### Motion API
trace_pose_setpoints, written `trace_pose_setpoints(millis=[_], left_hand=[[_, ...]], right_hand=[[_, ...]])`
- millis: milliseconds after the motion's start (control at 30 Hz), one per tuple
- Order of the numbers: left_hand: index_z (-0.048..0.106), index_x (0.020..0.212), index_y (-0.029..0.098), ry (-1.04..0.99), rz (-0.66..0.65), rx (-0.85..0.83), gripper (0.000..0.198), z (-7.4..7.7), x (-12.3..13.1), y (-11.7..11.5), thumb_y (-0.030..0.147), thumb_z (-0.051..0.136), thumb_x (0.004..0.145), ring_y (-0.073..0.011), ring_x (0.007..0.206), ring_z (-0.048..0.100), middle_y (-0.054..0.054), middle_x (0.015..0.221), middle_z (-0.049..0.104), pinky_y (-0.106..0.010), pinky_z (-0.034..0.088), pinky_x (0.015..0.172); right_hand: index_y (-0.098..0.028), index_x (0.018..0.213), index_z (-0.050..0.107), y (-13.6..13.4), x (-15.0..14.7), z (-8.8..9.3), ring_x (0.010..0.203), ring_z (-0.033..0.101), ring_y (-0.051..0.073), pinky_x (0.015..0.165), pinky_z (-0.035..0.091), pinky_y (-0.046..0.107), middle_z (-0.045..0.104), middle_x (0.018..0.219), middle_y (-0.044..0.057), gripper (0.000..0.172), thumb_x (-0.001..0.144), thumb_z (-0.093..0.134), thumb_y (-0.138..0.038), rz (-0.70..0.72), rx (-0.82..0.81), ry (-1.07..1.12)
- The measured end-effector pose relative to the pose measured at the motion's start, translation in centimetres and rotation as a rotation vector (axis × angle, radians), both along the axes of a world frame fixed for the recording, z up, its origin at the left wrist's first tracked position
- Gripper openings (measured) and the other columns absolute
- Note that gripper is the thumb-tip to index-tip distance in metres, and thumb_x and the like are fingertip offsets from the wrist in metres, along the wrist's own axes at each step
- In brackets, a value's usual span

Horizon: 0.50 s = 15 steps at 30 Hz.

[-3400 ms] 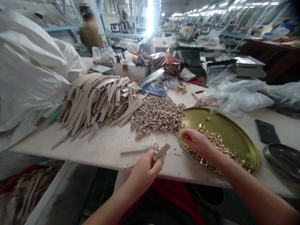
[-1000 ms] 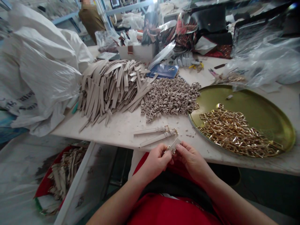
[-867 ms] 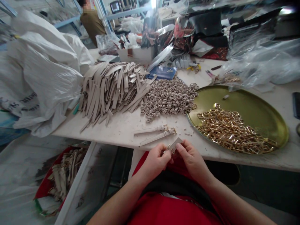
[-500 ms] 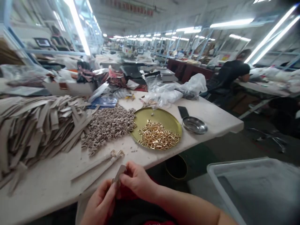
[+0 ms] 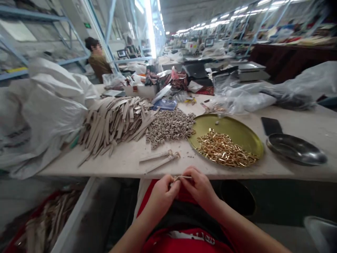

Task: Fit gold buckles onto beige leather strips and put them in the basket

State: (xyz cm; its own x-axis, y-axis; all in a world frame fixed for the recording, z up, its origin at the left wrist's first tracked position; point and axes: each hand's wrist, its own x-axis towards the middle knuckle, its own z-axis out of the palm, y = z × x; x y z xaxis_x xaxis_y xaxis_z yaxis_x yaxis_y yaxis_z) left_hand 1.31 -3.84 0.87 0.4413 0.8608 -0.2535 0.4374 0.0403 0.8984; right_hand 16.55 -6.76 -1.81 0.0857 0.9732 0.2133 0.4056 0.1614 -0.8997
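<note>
My left hand [image 5: 163, 192] and my right hand [image 5: 200, 187] are close together at the table's front edge, both pinching one beige strap [image 5: 186, 177]. A small gold buckle shows on the strap by my left fingertips; the rest of it is hidden by the fingers. Just beyond lie two beige straps [image 5: 162, 163] with gold buckles at their right ends. Farther back is a heap of small beige loops [image 5: 171, 127]. To its right, a round gold tray [image 5: 237, 127] holds a pile of gold buckles [image 5: 226, 149].
Many loose beige strips [image 5: 116, 121] are heaped on the left, beside a large white sack [image 5: 52, 102]. A metal bowl [image 5: 297, 149] and a dark phone-like slab [image 5: 271, 125] sit at right. Plastic bags [image 5: 244, 100] lie behind the tray. A person [image 5: 97, 61] is in the back left.
The view has swung left, so the table things appear farther right and the sack has come in. My hands have turned the strap from tilted upward to nearly level, both still gripping it.
</note>
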Motion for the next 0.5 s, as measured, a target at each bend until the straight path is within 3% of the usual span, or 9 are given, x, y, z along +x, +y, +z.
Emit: trace_pose_setpoints(millis=[100, 200, 333, 400, 500], left_hand=[[0.045, 0.062, 0.018, -0.017, -0.012, -0.013, 0.033, -0.1, -0.5, 0.4, 0.046, 0.051, 0.078, -0.0096, 0.047, 0.04, 0.004, 0.051, 0.05, -0.021, 0.029, 0.048], [0.044, 0.063, 0.017, -0.031, 0.03, -0.032, 0.034, -0.5, -0.5, 1.4, 0.046, 0.057, 0.074, -0.0093, 0.047, 0.041, 0.004, 0.05, 0.05, -0.021, 0.03, 0.047], [0.051, 0.094, 0.016, -0.111, -0.009, -0.121, 0.028, -0.9, 0.0, 3.1, 0.039, 0.053, 0.078, -0.0092, 0.045, 0.045, 0.004, 0.061, 0.055, -0.02, 0.033, 0.045], [0.055, 0.097, 0.016, -0.1, -0.055, -0.115, 0.027, -1.0, 0.2, 4.0, 0.038, 0.048, 0.082, -0.0089, 0.045, 0.043, 0.005, 0.059, 0.053, -0.02, 0.033, 0.046], [0.057, 0.085, 0.016, -0.07, -0.013, -0.074, 0.028, -1.5, 0.4, 5.5, 0.041, 0.045, 0.084, -0.009, 0.047, 0.041, 0.005, 0.054, 0.048, -0.02, 0.033, 0.048]], right_hand=[[-0.019, 0.071, 0.053, 0.5, 0.0, -0.1, 0.056, 0.045, 0.012, 0.052, 0.034, 0.023, 0.05, 0.06, -0.003, 0.019, 0.081, 0.057, -0.036, 0.114, -0.164, 0.16], [-0.018, 0.073, 0.053, 1.0, 0.0, 0.3, 0.055, 0.044, 0.011, 0.051, 0.035, 0.023, 0.05, 0.059, -0.003, 0.029, 0.084, 0.051, -0.045, 0.236, -0.249, 0.275], [-0.018, 0.07, 0.058, 3.7, 1.9, 0.6, 0.06, 0.048, 0.013, 0.057, 0.037, 0.025, 0.053, 0.063, 0.0, 0.045, 0.09, 0.033, -0.05, 0.322, -0.221, 0.169], [-0.018, 0.072, 0.06, 6.3, 3.9, 0.5, 0.061, 0.049, 0.014, 0.057, 0.037, 0.026, 0.054, 0.063, 0.0, 0.04, 0.09, 0.036, -0.046, 0.221, -0.155, 0.02], [-0.018, 0.081, 0.062, 10.7, 7.0, 0.1, 0.07, 0.054, 0.017, 0.064, 0.039, 0.027, 0.06, 0.075, 0.003, 0.021, 0.086, 0.046, -0.03, -0.076, -0.067, -0.385]])
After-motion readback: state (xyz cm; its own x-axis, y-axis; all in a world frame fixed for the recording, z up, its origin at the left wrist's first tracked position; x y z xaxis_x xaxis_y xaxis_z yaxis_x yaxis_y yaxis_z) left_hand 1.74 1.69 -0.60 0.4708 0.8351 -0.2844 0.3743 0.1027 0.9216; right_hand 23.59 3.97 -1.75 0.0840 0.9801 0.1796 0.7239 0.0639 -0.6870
